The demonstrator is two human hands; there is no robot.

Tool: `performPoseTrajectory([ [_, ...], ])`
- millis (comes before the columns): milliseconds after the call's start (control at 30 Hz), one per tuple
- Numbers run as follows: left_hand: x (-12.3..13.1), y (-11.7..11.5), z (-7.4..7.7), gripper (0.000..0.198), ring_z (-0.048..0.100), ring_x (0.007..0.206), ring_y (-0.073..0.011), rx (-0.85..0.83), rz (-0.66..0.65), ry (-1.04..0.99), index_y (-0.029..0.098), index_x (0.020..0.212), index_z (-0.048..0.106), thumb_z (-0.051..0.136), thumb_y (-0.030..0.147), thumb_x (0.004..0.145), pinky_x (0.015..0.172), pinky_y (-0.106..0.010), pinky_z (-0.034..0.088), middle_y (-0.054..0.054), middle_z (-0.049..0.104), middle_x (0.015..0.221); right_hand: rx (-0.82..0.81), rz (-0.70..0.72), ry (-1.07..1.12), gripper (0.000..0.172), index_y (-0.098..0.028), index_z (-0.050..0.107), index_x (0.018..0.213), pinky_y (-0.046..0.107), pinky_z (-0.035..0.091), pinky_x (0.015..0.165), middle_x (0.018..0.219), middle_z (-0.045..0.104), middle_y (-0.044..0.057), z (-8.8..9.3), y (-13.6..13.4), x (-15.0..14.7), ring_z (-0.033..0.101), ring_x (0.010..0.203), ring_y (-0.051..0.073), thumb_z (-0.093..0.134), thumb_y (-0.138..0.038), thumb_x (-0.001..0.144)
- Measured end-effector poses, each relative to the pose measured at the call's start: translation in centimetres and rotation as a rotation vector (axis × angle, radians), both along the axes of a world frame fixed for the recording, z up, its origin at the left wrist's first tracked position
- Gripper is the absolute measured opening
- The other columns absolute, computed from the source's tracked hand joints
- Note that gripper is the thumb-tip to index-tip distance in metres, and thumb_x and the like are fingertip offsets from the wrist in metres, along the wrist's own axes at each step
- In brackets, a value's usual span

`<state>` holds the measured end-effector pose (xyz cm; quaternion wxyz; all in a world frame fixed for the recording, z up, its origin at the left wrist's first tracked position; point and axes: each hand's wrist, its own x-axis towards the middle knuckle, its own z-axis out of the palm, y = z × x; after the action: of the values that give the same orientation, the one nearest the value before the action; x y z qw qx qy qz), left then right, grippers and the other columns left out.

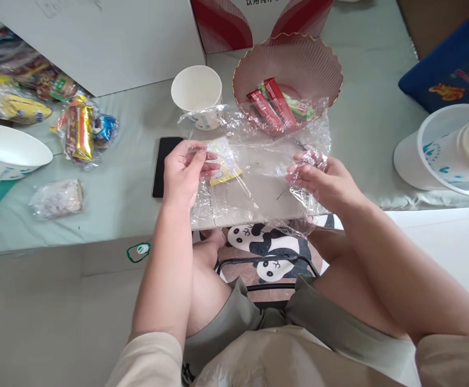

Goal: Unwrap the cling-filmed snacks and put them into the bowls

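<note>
A large, crinkled clear plastic bag (258,188) is stretched between my two hands over the table's front edge. My left hand (186,169) pinches its left side, thumb against fingers. By those fingertips is a small white and yellow packet (225,164); whether it lies inside the bag or behind it, I cannot tell. My right hand (323,180) has its fingers closed on the bag's right side. The bag's far edge overlaps the front of a ribbed pink bowl (318,64) with a gold rim, which holds red sticks (280,102) and green wrapped pieces (296,105).
A white paper cup (196,88) stands behind a black phone (165,161). Wrapped snacks (81,131), a small clear-wrapped bundle (57,199) and a white paper bowl (8,150) lie left. Boxes (109,43) stand behind. At right are a bucket with cups (411,156) and a blue bag (447,64).
</note>
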<state>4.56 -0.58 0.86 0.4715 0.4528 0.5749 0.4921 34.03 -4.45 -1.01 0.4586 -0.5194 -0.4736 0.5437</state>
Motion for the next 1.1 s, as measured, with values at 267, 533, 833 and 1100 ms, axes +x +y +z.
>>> performPoseTrajectory([
  [267, -0.8, -0.3, 0.2, 0.005, 0.053, 0.031, -0.0077, -0.159, -0.032, 0.091, 0.022, 0.091, 0.068, 0.070, 0.026, 0.088, 0.030, -0.018, 0.030, 0.004, 0.066, 0.055, -0.101, -0.147, -0.237, 0.016, -0.021, 0.069, 0.099, 0.021, 0.036, 0.036, 0.050, 0.059, -0.007, 0.5, 0.4, 0.3, 0.051, 0.036, 0.009, 0.069, -0.033, 0.089],
  [533, -1.7, -0.5, 0.4, 0.012, 0.068, 0.055, -0.0084, -0.110, -0.090, -0.016, 0.021, 0.082, 0.071, 0.065, 0.012, 0.084, 0.050, -0.017, 0.055, -0.001, 0.077, 0.075, 0.056, -0.173, -0.209, 0.009, -0.026, 0.066, 0.097, 0.021, 0.041, 0.039, 0.066, 0.067, -0.004, -0.5, 1.0, 1.3, 0.058, 0.043, 0.009, 0.065, -0.034, 0.094],
  [833, -1.8, -0.4, -0.2, 0.012, 0.071, 0.062, -0.0084, -0.031, -0.069, -0.032, 0.019, 0.076, 0.070, 0.064, 0.010, 0.081, 0.060, -0.021, 0.061, -0.005, 0.079, 0.093, 0.204, -0.289, -0.250, 0.007, -0.024, 0.067, 0.088, 0.026, 0.057, 0.057, 0.104, 0.074, 0.002, -1.2, 1.2, 1.7, 0.073, 0.074, 0.013, 0.068, -0.030, 0.084],
  [1100, -1.9, -0.4, 0.0, 0.019, 0.077, 0.083, -0.0158, -0.023, -0.191, -0.013, 0.024, 0.093, 0.073, 0.074, 0.016, 0.076, 0.062, -0.023, 0.062, -0.006, 0.077, 0.115, 0.140, -0.151, -0.132, 0.023, -0.024, 0.069, 0.100, 0.039, 0.063, 0.085, 0.086, 0.076, 0.001, -0.6, 2.2, 1.2, 0.074, 0.083, 0.018, 0.071, -0.040, 0.083],
])
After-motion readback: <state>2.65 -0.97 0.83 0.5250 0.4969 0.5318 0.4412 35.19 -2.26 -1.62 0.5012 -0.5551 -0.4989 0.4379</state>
